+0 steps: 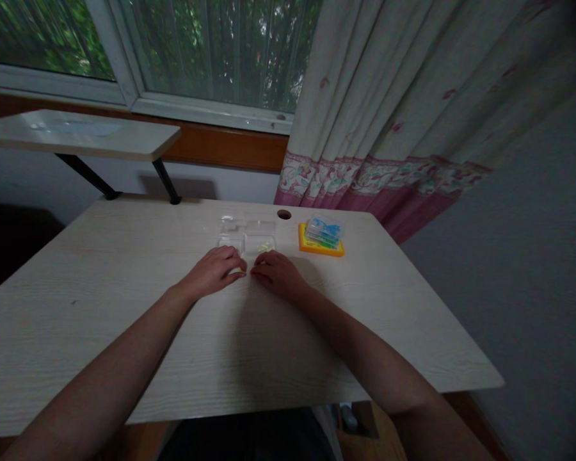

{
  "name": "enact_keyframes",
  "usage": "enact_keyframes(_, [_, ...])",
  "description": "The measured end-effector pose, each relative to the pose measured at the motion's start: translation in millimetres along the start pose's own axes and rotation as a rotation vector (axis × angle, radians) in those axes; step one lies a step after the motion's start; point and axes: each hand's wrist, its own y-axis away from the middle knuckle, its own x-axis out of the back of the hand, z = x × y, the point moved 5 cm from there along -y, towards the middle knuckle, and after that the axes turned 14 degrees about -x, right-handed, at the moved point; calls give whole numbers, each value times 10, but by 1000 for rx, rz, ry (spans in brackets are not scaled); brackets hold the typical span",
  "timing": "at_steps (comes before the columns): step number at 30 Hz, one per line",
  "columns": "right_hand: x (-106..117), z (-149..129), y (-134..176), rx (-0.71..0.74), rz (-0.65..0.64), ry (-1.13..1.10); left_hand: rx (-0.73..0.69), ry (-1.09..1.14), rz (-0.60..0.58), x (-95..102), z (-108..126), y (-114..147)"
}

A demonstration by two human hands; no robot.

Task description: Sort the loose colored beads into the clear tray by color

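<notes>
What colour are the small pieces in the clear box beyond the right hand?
The small pieces look pale yellow; the head view, the only one, shows them.

A clear plastic case [260, 226] lies open and flat, perhaps two small boxes side by side, though the dim view leaves that unsure. Loose pale yellow bits [265, 247] sit inside at four o'clock; a tiny yellow piece [242, 269] shows just outside, towards six o'clock.
</notes>
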Motion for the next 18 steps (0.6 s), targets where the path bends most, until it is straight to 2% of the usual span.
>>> enact_keyframes(7, [-17,14,-6,2,-8,-7,32,31,53,19,-18,6])
enact_keyframes(14, [-15,8,-12,-13,-20,16,35,23,41,-38,12,-29])
enact_keyframes(18, [-24,22,-13,-21,-9,-10,65,67,118,-23,37,-47])
